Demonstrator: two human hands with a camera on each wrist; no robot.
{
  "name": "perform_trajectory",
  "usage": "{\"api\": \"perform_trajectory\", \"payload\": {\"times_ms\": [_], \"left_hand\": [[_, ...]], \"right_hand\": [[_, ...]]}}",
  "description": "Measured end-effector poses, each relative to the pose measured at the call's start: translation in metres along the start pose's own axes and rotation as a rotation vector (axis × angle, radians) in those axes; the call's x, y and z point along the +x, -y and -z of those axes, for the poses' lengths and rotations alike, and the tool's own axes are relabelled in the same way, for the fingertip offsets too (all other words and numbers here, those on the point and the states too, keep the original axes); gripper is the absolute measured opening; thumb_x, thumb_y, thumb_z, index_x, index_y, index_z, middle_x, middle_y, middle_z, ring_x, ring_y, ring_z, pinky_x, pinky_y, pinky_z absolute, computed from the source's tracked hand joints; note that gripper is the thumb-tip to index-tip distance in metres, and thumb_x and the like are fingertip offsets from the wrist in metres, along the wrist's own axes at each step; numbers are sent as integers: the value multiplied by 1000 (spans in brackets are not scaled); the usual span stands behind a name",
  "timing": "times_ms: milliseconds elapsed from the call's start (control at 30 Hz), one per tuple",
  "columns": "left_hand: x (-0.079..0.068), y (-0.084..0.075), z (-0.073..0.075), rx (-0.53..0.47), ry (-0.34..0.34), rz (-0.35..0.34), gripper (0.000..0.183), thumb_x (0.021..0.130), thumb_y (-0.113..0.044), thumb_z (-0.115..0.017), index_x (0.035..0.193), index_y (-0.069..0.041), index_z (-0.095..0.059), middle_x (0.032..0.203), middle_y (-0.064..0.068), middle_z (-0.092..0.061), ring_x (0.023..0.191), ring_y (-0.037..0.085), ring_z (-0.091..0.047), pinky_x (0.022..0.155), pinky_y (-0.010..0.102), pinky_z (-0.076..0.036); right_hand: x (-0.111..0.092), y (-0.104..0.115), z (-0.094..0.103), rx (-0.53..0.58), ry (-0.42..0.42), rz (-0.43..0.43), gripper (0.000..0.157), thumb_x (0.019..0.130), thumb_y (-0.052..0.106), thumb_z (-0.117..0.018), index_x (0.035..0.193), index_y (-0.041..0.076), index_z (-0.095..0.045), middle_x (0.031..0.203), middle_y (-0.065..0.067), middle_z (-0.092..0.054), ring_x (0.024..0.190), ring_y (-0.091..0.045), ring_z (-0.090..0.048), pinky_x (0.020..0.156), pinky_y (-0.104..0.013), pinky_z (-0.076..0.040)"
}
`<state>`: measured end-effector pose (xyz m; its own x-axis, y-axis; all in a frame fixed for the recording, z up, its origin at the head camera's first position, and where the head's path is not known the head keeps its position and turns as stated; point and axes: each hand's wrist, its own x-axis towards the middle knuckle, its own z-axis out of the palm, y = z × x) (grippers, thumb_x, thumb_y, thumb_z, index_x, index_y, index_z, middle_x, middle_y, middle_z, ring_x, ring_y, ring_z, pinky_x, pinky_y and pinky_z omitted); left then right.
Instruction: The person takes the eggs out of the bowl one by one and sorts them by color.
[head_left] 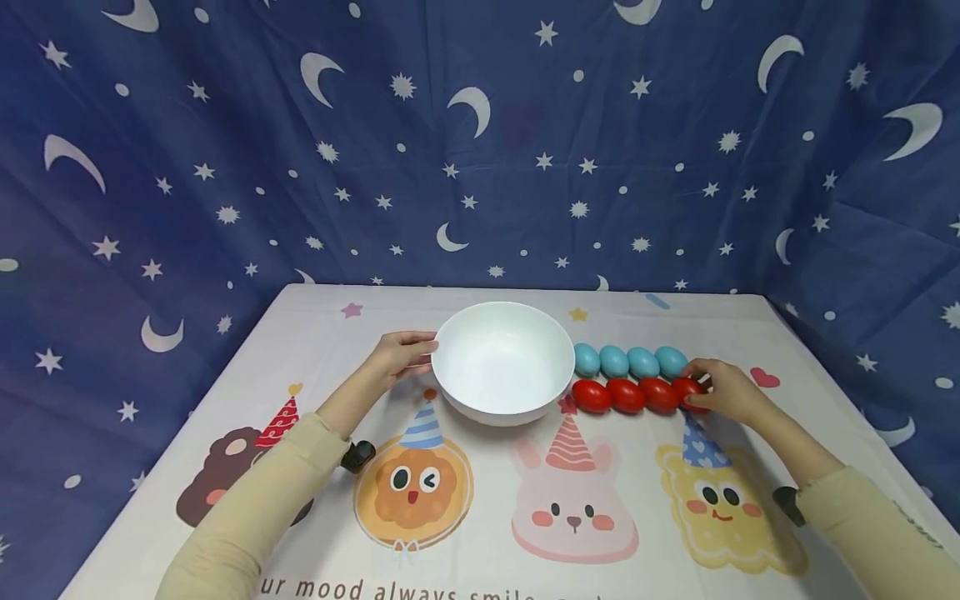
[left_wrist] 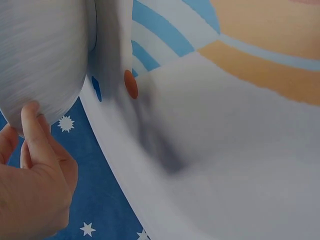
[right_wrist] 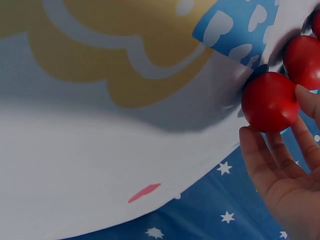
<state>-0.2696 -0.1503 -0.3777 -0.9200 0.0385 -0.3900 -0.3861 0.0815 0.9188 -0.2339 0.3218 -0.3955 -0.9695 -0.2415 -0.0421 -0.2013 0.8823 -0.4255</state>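
A white bowl stands mid-table. At its left rim, my left hand grips the edge; the left wrist view shows fingertips against the bowl's outer wall. To the right of the bowl lie a row of light blue eggs and, in front of it, a row of glossy red eggs. My right hand holds the rightmost red egg, thumb on one side and fingers on the other. That egg sits right beside its neighbouring red egg.
A white cloth printed with cartoon characters, such as a pink rabbit, covers the table. Behind it hangs a dark blue curtain with moons and stars, which also runs down both sides. Black wrist cameras show at the left sleeve and right sleeve.
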Motion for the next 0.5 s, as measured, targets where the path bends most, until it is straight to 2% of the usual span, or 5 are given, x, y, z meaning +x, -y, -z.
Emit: {"api": "perform_trajectory", "payload": {"times_ms": [67, 300, 500], "left_hand": [[-1, 1, 0, -4, 4, -3, 43, 92, -11, -62, 133, -2, -52, 114, 11, -63, 69, 6, -66, 73, 21, -61], [0, 2, 3, -3, 16, -50, 43, 91, -10, -62, 132, 0, -52, 102, 6, -65, 70, 6, -66, 73, 20, -60], [-2, 2, 4, 0, -2, -85, 40, 92, -9, -60, 131, -2, -53, 104, 4, -63, 71, 4, -66, 73, 20, -61]], "right_hand": [[0, 1, 1, -2, 0, -1, 32, 76, 3, -72, 103, -10, -59, 96, -27, -61, 82, -35, -60, 76, -49, -59], [0, 1, 6, 6, 7, 20, 32, 76, 2, -73, 102, -10, -59, 93, -26, -61, 79, -34, -60, 72, -46, -61], [3, 1, 9, 1, 26, 4, 30, 78, 3, -70, 103, -9, -59, 95, -26, -60, 84, -37, -60, 73, -45, -61]]}}
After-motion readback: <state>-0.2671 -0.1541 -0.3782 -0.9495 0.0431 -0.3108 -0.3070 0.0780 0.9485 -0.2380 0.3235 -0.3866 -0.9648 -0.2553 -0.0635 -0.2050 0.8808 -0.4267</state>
